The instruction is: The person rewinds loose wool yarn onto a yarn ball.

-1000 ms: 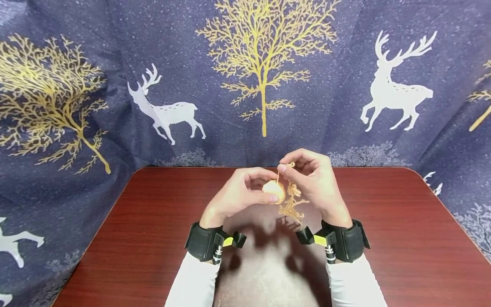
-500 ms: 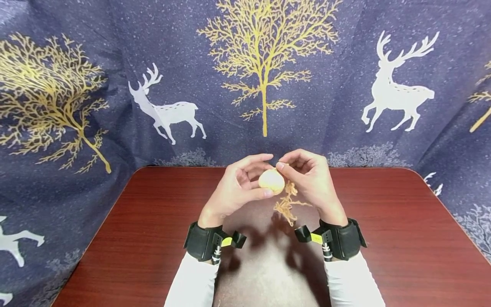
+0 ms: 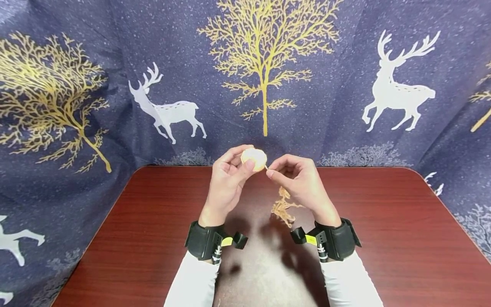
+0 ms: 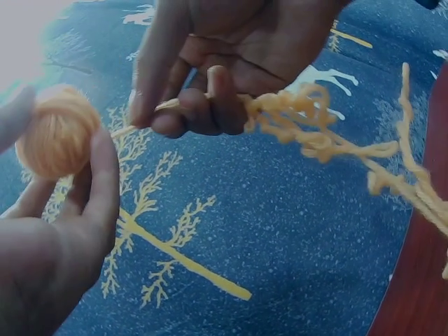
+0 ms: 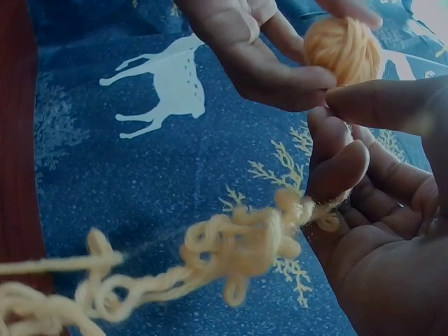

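Observation:
A small ball of pale orange yarn [image 3: 256, 157] is held up between the thumb and fingers of my left hand [image 3: 226, 183], above the far part of the table. Just to its right, my right hand [image 3: 301, 181] pinches the strand that runs from the ball. Below the right hand dangles a tangled length of loose yarn [image 3: 283, 209]. In the left wrist view the ball [image 4: 59, 133] shows its wound layers, and the strand [image 4: 126, 131] stretches over to the pinching fingers. Up close in the right wrist view, the tangle [image 5: 238, 245] trails away from the curled fingers.
Both hands are over a reddish-brown wooden table [image 3: 161, 221] with a greyish worn-looking middle. Behind it hangs a dark blue cloth [image 3: 238, 119] printed with white deer and yellow trees. Each wrist wears a black strap with a small camera.
My left hand has carried the ball up and to the left and turned it, with the thumb now across its front. The right hand has shifted slightly left and down; the tangle hangs lower.

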Available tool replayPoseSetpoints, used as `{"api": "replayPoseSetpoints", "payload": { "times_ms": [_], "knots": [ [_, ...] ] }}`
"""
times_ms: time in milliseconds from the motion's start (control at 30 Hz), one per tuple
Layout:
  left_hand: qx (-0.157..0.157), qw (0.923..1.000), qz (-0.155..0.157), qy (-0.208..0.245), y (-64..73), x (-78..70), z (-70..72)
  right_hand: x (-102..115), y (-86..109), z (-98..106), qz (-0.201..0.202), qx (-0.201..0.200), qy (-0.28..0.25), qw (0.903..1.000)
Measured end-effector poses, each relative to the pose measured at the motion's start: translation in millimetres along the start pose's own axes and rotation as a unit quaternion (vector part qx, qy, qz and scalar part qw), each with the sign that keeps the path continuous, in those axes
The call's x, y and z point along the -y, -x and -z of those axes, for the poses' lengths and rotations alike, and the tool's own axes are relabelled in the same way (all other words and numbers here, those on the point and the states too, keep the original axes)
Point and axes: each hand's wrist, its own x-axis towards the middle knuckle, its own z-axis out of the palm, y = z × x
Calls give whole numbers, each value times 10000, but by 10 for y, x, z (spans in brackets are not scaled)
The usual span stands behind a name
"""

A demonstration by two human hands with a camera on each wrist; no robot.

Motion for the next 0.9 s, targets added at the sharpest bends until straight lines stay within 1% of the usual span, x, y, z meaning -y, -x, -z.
{"api": "replayPoseSetpoints", "payload": {
  "times_ms": [200,300,367,467,567,700,767,900],
  "knots": [
    [-396,9990,-188,-15,-8,38,-39,2,2,-13,16,12,-46,10000],
    [-677,9975,-191,-75,-12,35,-57,0,3,-17,32,11,-6,10000],
    [-819,9966,-120,-50,-11,23,-74,-2,2,-23,32,34,43,10000],
    [-906,9959,40,24,-12,1,-95,-9,-1,-32,34,60,127,9999],
    [-940,9955,91,-41,-9,-10,-98,-11,-5,-39,55,64,185,9998],
    [-1082,9935,-47,-356,-5,-3,-88,-19,-7,-46,28,73,192,9998],
    [-1142,9927,-102,-383,-5,2,-83,-23,-7,-51,-5,87,198,9998],
    [-1125,9931,-160,-291,-6,3,-72,-15,-5,-66,-55,161,213,9996]
  ]
}}
